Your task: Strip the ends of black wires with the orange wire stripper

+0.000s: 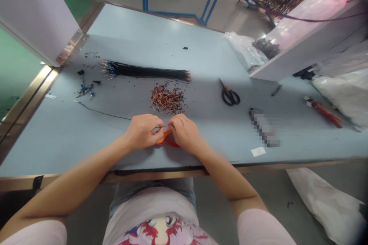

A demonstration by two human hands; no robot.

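A thin black wire with a blue-sleeved terminal at its far left end runs across the table into my left hand, which is closed on it. Its short other end shows between the two hands, and my right hand pinches it there. Under my fingers lies a tool with orange-red handles; its head is hidden, so its kind does not show. Just beyond the hands is a heap of copper-coloured offcuts. Behind it a bundle of black wires lies lengthwise, blue terminals at the left.
Black-handled scissors lie to the right, near a blurred-out object and a white paper slip. Loose blue terminals are at left. A red-handled tool and plastic bags sit far right, by a white upright panel.
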